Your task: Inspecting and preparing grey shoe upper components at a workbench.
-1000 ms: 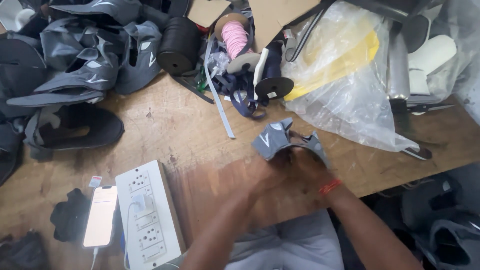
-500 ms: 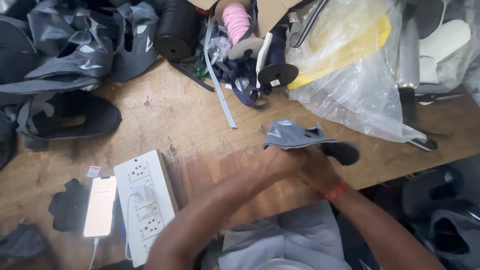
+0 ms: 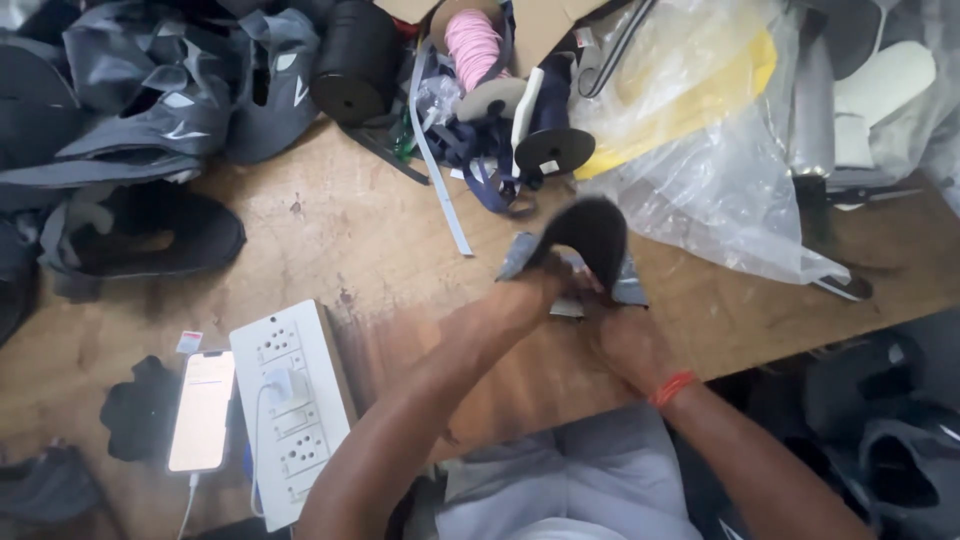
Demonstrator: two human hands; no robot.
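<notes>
Both my hands hold one grey shoe upper [image 3: 590, 250] just above the wooden table [image 3: 330, 230]. Its dark inner lining arches up between my hands, and grey flaps hang down on either side. My left hand [image 3: 535, 290] grips the piece from the left. My right hand [image 3: 625, 340], with an orange band at the wrist, grips it from below on the right. My fingers are partly hidden under the fabric.
A pile of grey shoe uppers [image 3: 150, 120] fills the far left. Spools of black [image 3: 355, 60] and pink thread [image 3: 470, 40] and a clear plastic bag [image 3: 700, 150] stand behind. A white power strip [image 3: 290, 400] and a lit phone [image 3: 202, 410] lie at the near left.
The shoe upper has been turned between my hands, so its dark lining now arches upward. The view has shifted slightly.
</notes>
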